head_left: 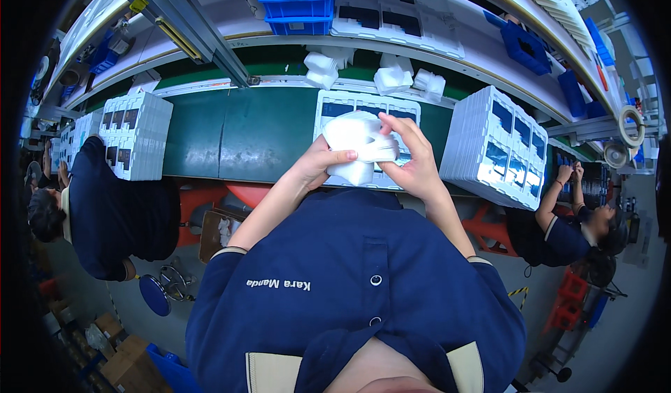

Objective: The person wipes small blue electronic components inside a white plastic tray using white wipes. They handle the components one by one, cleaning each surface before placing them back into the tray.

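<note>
My left hand point(320, 163) is closed on a bundle of thin white foam sheets point(355, 136), its thumb lying across the top. At the bundle's right edge my right hand point(418, 156) has its index finger and thumb curled around the layers, touching them. Both hands hold the bundle just above a white moulded tray point(409, 110), which has dark flat pieces in its compartments. The bundle and my hands hide much of that tray.
Tall stacks of white trays stand on the left point(134, 136) and right point(495, 148) of the green bench point(262, 131). Behind lie more white foam bundles point(393, 75). A blue bin point(297, 5) sits on the shelf above. Co-workers sit on both sides.
</note>
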The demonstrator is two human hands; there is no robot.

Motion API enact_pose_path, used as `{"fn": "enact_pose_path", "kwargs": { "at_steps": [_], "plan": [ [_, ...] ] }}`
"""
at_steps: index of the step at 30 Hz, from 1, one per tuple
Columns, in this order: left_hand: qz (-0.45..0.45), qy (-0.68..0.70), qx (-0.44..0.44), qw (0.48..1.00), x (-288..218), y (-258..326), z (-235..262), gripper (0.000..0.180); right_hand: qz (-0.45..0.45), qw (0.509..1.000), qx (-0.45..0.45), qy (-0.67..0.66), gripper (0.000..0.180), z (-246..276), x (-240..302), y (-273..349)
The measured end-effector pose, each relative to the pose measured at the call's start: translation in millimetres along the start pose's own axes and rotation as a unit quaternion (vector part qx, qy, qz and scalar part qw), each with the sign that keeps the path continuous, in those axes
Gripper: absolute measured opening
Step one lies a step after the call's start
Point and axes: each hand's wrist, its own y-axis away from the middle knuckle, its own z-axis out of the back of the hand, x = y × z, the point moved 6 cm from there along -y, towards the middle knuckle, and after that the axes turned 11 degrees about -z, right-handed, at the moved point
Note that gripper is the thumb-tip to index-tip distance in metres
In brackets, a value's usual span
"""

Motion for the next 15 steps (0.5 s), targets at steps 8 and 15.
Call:
{"fn": "enact_pose_path", "kwargs": {
  "at_steps": [8,15],
  "plan": [
    [0.019,0.018,-0.024,0.999,8.6,1.0,7.3,0.072,0.013,1.000,0.002,-0.015,0.033,-6.5,-6.5,-1.5],
    [0.039,0.014,-0.024,0.999,22.9,4.1,23.2,0.074,-0.008,0.997,0.075,-0.026,0.033,-18.0,-15.2,1.5]
  ]
}}
